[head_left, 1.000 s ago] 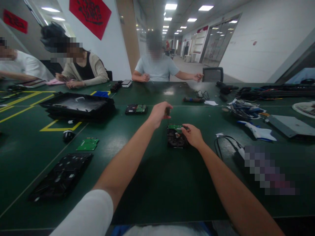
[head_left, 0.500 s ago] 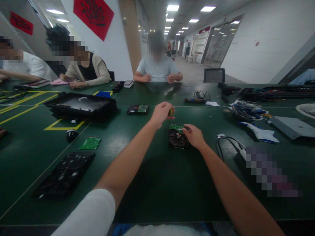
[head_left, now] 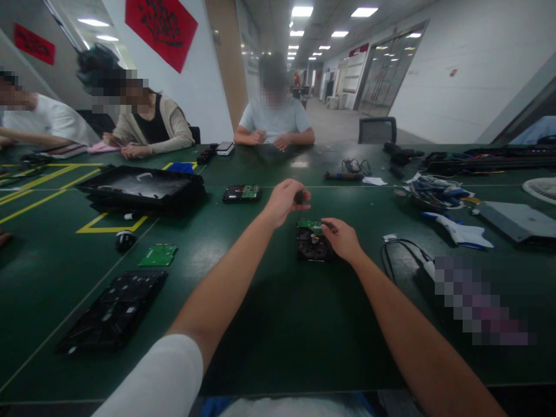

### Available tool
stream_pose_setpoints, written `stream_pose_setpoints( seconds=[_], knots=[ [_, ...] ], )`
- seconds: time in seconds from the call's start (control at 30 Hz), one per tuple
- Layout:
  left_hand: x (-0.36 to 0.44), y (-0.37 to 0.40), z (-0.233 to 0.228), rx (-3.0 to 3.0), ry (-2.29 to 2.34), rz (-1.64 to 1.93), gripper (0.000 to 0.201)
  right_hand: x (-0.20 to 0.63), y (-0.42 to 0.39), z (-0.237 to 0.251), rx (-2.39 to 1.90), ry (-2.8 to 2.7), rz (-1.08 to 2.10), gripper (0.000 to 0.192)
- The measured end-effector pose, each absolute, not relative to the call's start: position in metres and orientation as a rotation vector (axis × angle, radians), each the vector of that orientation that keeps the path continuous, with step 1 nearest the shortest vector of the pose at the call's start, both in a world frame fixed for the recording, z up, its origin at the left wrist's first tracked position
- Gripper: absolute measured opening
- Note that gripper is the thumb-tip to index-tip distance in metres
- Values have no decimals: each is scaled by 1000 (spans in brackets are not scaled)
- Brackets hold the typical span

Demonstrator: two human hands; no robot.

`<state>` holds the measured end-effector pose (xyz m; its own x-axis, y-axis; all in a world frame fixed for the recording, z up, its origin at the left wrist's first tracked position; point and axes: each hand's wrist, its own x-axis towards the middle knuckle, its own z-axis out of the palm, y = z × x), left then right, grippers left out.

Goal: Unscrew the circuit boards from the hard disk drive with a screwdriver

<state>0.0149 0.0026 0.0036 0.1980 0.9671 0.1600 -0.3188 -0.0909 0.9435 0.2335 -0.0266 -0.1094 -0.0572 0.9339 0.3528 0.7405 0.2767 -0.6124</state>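
Head view: a dark green bench fills the lower frame, marked at 9 o'clock with yellow tape lines. Beyond it, a white-walled room runs back into a long corridor under rows of ceiling lights. Two red banners with black characters hang on the wall at 11 o'clock; the writing is too blurred to read.

At the centre of the bench lies a hard drive, its green circuit board facing up at the far edge. The right hand rests on the drive's right side, fingers curled against its top corner, steadying it. The left hand hovers just above and at 11 o'clock from the drive, clenched round a dark screwdriver handle.

At 10 o'clock sits a black tray, with a second hard drive beside it. A loose green board and a black panel lie at 8 o'clock. Cables and a tangle of tools lie at 2 o'clock. Three other people sit at the far side, their hands on the bench.
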Motion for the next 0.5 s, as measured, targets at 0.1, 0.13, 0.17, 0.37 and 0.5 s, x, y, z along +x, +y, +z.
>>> stream_pose_setpoints(
  seconds=[0.1,0.13,0.17,0.37,0.5],
  knots=[
    [14,3,4,1230,841,1311,14,234,-27,-109,-1528,-1853,340,35],
    [14,4,4,1248,876,1327,15,234,-27,-108,-1532,-1855,340,35],
    [13,5,4,1259,902,1335,16,234,-27,-108,-1533,-1855,341,35],
    [10,9,1,1252,896,1313,19,233,-28,-108,-1543,-1841,344,37],
    [10,8,2,1245,900,1316,19,233,-27,-109,-1541,-1853,349,37]
  ],
)
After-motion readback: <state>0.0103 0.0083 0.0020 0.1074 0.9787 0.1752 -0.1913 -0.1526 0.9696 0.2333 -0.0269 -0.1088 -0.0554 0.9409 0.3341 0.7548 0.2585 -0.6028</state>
